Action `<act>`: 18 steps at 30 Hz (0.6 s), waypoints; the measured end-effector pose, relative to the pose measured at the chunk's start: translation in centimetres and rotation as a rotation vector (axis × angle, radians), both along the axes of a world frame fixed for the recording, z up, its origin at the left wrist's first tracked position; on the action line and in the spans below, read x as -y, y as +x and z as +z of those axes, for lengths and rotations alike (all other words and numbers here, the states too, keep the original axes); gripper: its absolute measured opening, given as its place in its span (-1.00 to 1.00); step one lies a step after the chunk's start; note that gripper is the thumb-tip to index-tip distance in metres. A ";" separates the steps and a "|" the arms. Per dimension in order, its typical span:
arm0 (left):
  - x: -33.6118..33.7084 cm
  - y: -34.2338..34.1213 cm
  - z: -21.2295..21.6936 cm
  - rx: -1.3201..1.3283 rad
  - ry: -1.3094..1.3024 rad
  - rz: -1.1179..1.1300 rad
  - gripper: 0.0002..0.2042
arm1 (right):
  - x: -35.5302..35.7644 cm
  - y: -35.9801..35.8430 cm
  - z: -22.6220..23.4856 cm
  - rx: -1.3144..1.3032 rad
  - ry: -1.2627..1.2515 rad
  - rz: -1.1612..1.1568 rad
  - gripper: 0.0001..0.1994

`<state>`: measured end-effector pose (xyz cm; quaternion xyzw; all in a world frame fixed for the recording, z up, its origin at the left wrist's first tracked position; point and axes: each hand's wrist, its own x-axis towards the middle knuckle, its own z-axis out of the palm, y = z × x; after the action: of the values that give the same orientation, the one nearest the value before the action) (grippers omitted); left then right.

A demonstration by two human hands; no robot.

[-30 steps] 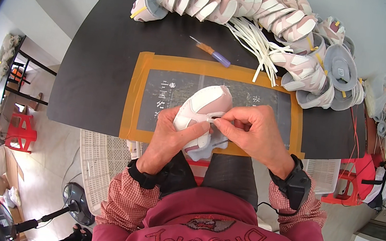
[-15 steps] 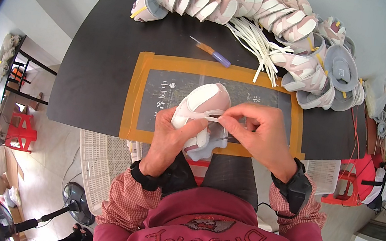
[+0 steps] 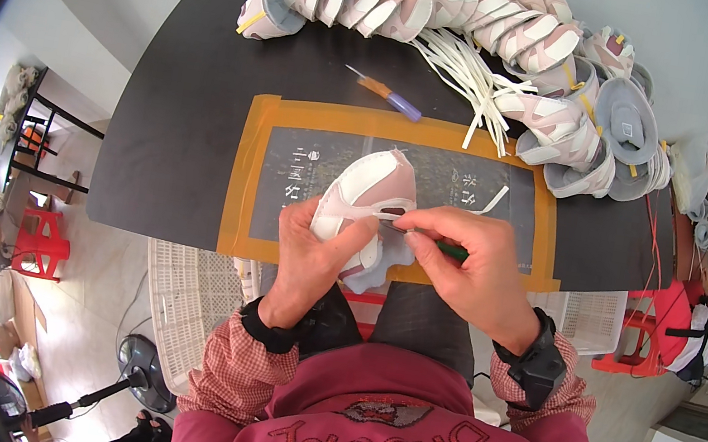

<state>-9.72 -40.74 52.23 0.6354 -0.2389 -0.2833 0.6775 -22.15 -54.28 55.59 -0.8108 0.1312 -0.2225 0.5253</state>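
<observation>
A white and dusky-pink shoe upper (image 3: 371, 189) with a grey lining is held over the near edge of the mat. My left hand (image 3: 321, 239) is closed around its near left side, thumb pressed on top. My right hand (image 3: 471, 261) is closed on a thin tool with a green handle (image 3: 452, 251); its kind is unclear. The tool's metal shaft points at the openings on the upper's right side, and its tip is hidden. Beyond the right hand a short white strip (image 3: 494, 200) shows above the mat.
A purple-handled awl (image 3: 388, 94) lies beyond the taped mat (image 3: 250, 178). Rows of nested shoe uppers (image 3: 386, 8) line the table's far side, with more stacked at right (image 3: 564, 129). A bundle of white strips (image 3: 467, 78) lies between. A white plastic basket (image 3: 189, 297) stands below left.
My right hand's fingertips have moved from the white piece on the upper to its openings, now with the green-handled tool showing. A white strip has appeared beyond that hand. The upper has tilted slightly.
</observation>
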 end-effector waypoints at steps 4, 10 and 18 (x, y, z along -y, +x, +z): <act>0.0 -0.2 -0.2 -0.003 -0.012 0.001 -0.84 | 0.0 0.4 -0.4 0.011 -0.048 0.002 -0.86; 0.0 -0.3 -0.3 -0.030 -0.043 -0.004 -0.83 | -0.2 0.4 -0.4 0.020 -0.078 -0.016 -0.86; -0.1 -0.3 0.0 0.144 0.031 -0.026 -0.80 | -0.2 0.4 -0.6 0.007 -0.108 -0.003 -0.85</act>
<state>-9.99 -40.63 52.23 0.6614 -0.2910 -0.2494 0.6447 -21.75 -54.09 55.03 -0.8370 0.1184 -0.2329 0.4808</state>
